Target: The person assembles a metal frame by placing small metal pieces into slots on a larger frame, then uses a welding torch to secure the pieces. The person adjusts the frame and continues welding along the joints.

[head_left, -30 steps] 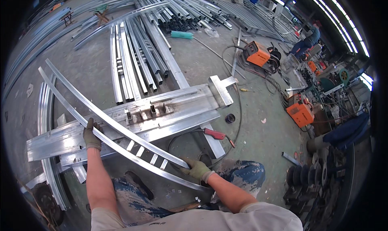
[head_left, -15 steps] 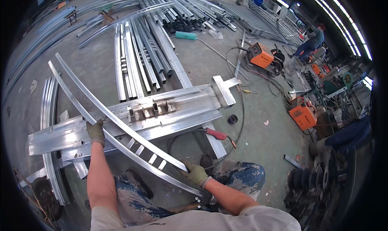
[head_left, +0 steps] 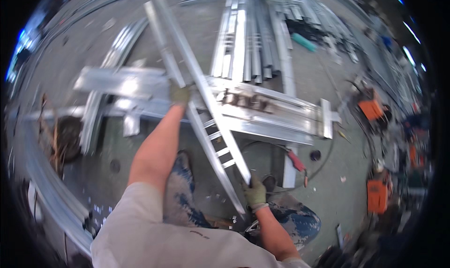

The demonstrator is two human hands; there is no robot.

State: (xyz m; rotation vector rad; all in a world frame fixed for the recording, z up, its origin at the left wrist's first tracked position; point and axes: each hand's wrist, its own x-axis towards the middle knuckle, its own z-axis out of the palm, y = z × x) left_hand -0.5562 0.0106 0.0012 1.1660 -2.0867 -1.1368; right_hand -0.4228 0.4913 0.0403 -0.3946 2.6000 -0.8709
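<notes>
Both of my gloved hands hold a long silvery metal frame (head_left: 220,122), made of two rails joined by several short crosspieces near its close end. My left hand (head_left: 179,95) is wrapped round the left rail about midway along. The other rail's near end is in the grip of my right hand (head_left: 255,194), beside my knee. The frame slants from far left to near right, above a metal workbench (head_left: 272,127) of wide channel sections. Small upright metal brackets (head_left: 246,101) stand on the bench. Motion blurs the picture somewhat.
Metal tubes (head_left: 241,43) lie in a stack beyond the bench, with more profiles (head_left: 112,57) at left. A red-handled welding torch (head_left: 295,160) and its cable lie right of the bench. Orange welding machines (head_left: 377,195) stand at the right. Curved profiles (head_left: 51,183) lie near left.
My view has turned left, so the bench and stack now appear further right. The frame has swung to a steeper slant, with both hands still gripping it.
</notes>
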